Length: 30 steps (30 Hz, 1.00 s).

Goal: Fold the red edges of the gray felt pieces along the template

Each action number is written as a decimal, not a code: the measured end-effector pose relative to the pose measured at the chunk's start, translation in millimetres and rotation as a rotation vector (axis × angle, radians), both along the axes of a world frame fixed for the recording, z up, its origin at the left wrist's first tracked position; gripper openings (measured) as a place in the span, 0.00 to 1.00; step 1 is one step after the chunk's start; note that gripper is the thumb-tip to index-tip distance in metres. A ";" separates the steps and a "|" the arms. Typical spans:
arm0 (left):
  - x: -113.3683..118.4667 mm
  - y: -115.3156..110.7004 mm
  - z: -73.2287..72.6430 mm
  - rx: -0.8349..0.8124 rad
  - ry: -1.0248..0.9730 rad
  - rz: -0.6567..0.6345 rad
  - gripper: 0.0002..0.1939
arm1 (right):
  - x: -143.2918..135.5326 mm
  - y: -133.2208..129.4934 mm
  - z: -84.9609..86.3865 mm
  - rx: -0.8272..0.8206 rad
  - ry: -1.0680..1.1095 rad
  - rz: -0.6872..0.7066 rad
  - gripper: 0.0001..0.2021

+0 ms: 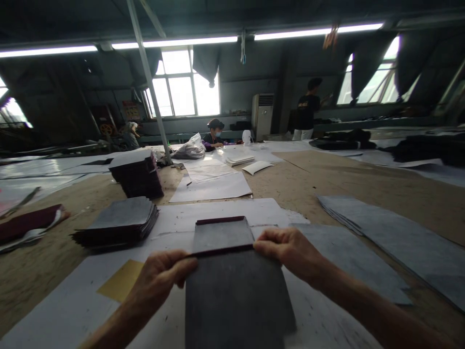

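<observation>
A dark grey fabric panel (pixel 236 300) hangs between my two hands, its top edge folded over in a narrow dark maroon strip. My left hand (pixel 162 274) pinches the left end of that folded edge. At the right end, my right hand (pixel 278 247) grips the same edge between thumb and fingers. Just beyond lies another grey panel (pixel 223 234) with a similar maroon strip along its far side, partly hidden by the held one. To the left of my left hand is a yellow-brown sheet (pixel 121 280) on the white paper (pixel 83 291).
A low stack of grey panels (pixel 121 213) sits at left, with a taller dark stack (pixel 136 172) behind it. Larger grey pieces (pixel 392 242) lie at right. A slanted pole (pixel 150 82) rises from the table. One person (pixel 214 135) is across the table; another (pixel 308 109) stands farther back.
</observation>
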<state>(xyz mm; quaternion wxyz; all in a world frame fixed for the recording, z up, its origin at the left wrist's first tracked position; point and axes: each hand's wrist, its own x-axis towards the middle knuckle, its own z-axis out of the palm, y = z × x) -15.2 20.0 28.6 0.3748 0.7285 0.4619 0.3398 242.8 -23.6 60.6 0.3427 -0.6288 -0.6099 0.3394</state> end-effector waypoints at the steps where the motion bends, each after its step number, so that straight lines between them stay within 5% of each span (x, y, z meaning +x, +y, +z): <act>1: 4.5 12.5 4.0 -0.020 -0.021 0.026 0.19 | -0.2 13.4 2.0 0.006 -0.007 -0.036 0.13; 5: 20.5 67.3 5.0 -0.006 0.004 0.120 0.16 | -2.3 70.2 -2.4 0.029 -0.133 -0.122 0.12; 9: 30.9 100.9 -15.3 0.082 0.113 0.242 0.09 | -8.8 102.9 -22.7 0.140 -0.343 -0.217 0.12; 14: 36.9 103.5 -34.3 0.184 0.272 0.363 0.08 | -12.9 107.7 -42.5 0.256 -0.489 -0.231 0.11; 24: 44.5 112.8 -40.7 0.292 0.460 0.450 0.10 | -14.9 112.5 -60.5 0.322 -0.583 -0.338 0.08; 30: 43.2 112.0 -54.8 0.455 0.464 0.366 0.22 | -13.1 113.0 -68.2 0.358 -0.588 -0.343 0.13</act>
